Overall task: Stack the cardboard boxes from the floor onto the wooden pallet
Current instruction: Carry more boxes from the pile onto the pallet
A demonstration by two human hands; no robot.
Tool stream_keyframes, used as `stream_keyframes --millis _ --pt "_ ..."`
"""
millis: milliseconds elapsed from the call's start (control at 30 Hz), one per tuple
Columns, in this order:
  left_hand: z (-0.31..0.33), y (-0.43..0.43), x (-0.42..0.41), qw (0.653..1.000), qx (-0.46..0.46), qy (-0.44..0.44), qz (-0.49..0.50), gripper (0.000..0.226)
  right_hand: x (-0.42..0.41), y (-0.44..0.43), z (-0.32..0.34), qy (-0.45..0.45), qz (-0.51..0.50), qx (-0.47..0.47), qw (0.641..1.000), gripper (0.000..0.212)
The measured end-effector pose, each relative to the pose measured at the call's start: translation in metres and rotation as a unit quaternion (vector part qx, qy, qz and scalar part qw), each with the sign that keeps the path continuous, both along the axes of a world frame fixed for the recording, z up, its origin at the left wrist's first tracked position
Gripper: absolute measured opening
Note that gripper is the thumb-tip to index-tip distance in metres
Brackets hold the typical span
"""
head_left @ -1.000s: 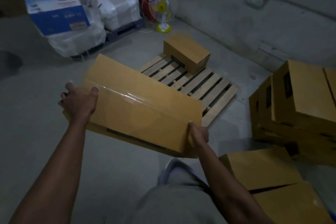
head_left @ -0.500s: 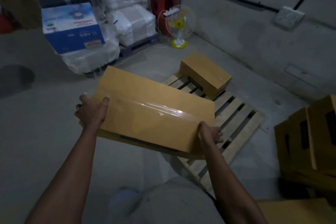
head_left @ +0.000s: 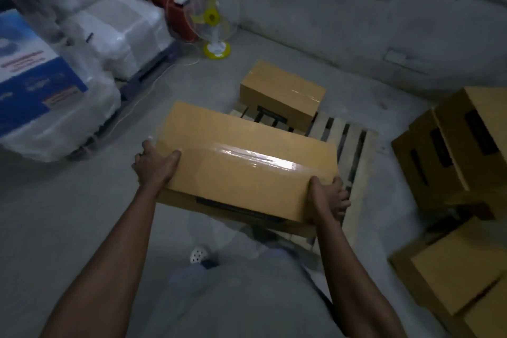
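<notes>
Carried box (head_left: 247,162) is held in the air over the pallet's (head_left: 354,151) near left part. Left hand (head_left: 155,166) grips its left end, right hand (head_left: 326,200) its right near corner. One box (head_left: 282,93) sits on the pallet's far end. Stack (head_left: 461,145) at right waits on the floor; most work remains.
</notes>
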State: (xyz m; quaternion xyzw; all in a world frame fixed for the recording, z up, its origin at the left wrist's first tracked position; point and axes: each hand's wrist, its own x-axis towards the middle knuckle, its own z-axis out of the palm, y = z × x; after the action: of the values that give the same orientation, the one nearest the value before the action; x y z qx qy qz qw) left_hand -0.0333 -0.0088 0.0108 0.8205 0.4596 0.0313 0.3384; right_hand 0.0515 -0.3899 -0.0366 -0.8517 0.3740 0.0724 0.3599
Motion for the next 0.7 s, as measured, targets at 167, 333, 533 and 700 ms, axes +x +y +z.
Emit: stream_keyframes --millis 167,333,533,700 --pt "-0.011 0.057 0.073 0.987 0.025 0.049 -0.154 0.093 0.019 0.051 0.012 -0.009 -0.053 -0.026 0.998 0.059" --pt "-0.039 0.072 0.151 0.972 0.038 0.072 -0.22 0.098 0.075 0.075 -0.011 0.019 -0.092 -0.019 0.995 0.045" --pt "-0.173 0.101 0.272 0.96 0.035 0.035 -0.277 0.101 0.188 0.084 -0.135 -0.029 -0.066 -0.008 0.997 0.047" --pt "-0.34 0.112 0.388 0.949 0.046 0.013 -0.312 0.105 0.297 0.094 -0.293 -0.094 -0.065 -0.01 0.993 0.044"
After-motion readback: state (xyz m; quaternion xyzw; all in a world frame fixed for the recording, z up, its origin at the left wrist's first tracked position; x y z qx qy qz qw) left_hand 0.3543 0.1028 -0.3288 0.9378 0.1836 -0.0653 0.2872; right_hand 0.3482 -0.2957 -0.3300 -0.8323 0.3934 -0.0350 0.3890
